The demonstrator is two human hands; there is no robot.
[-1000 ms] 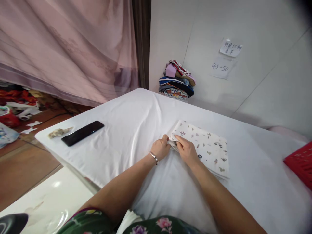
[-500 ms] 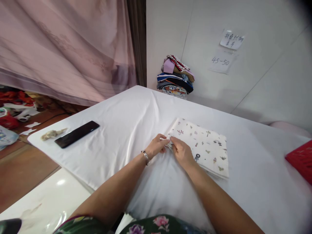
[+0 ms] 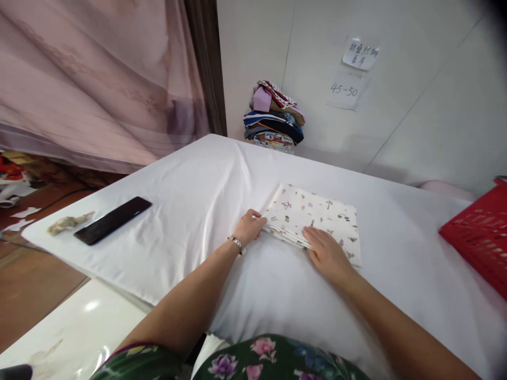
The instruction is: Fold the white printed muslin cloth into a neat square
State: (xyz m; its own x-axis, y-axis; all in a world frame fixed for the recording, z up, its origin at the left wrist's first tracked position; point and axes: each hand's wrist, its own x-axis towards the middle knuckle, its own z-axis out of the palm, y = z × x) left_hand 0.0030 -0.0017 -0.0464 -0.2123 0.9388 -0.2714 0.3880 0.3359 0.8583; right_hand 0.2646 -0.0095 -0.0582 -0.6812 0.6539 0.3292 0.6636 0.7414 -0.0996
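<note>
A folded white cloth with small printed figures lies on the white-covered table. My left hand, with a bracelet on its wrist, is curled against the cloth's near left corner, and its fingertips are tucked at the edge. My right hand lies palm down with its fingers stretched over the cloth's near edge.
A black phone and a small crumpled beige scrap lie at the table's left end. A stack of folded clothes stands against the far wall. A red basket sits at the right edge. A pink curtain hangs at the left.
My right hand has slid right along the cloth's near edge, away from the left hand, and flattened out. The two hands were pinching the same corner before. The view has shifted right.
</note>
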